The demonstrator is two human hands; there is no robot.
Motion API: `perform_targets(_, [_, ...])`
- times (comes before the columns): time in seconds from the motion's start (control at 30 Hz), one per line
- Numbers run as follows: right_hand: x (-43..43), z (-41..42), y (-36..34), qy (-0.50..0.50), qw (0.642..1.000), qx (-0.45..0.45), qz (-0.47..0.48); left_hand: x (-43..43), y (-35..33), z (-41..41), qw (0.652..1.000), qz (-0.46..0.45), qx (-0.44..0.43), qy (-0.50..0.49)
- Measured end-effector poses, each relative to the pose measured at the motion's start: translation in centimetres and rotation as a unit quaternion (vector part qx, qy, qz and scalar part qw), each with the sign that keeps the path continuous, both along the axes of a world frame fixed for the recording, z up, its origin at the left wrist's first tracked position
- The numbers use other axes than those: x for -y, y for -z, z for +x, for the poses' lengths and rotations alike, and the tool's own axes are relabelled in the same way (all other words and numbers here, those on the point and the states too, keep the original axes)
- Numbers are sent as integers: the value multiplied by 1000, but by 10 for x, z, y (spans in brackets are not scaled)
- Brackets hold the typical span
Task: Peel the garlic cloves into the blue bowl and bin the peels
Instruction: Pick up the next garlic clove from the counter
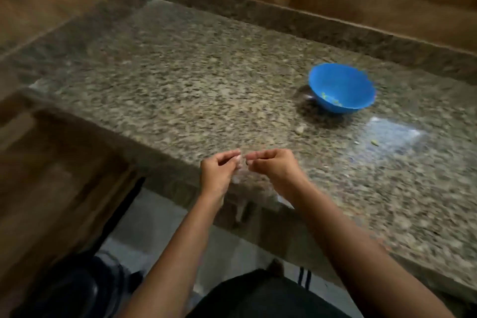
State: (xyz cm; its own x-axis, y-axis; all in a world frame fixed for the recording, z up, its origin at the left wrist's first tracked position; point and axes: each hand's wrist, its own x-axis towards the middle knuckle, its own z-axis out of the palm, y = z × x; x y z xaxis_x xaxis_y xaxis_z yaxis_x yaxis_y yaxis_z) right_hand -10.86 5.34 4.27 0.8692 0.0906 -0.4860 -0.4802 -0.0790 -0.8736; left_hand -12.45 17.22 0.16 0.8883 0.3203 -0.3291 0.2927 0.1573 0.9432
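Pale and blurred, the garlic clove (239, 163) sits just below the middle of the frame, pinched between the fingertips of both hands, which meet over the near edge of the counter. The left hand (219, 173) has its fingers curled in and grips the clove from the left. The right hand (274, 168) is curled too, with thumb and forefinger closed on it from the right. Blur hides how much skin is on the clove.

Both hands hang over a speckled granite countertop (180, 72). A small pale scrap (299, 129) lies on the stone up and to the right of the hands. Farther out, in the upper right, the blue bowl (343, 80) stands on the counter, well apart from the hands, with a few yellowish bits in its bottom. In the lower left corner a dark rounded object (77, 289) rests on the floor, too blurred to identify.
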Motion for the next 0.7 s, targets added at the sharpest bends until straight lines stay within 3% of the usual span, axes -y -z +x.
perform_targets(0.2, [-169,-44,18,-165,986,-28,25,-162,9,-95,986,0,-8,-164])
perform_targets(0.37, [-312,-100,34,-284,958,-42,4,-285,34,-184,955,-3,-38,-293])
perform_targets(0.53, [-414,-139,61,-379,922,-68,-30,-358,67,-258,906,-49,-84,-411])
perform_targets(0.7, [-482,-162,99,-431,893,-103,-78,-396,84,-297,876,-94,-117,-459])
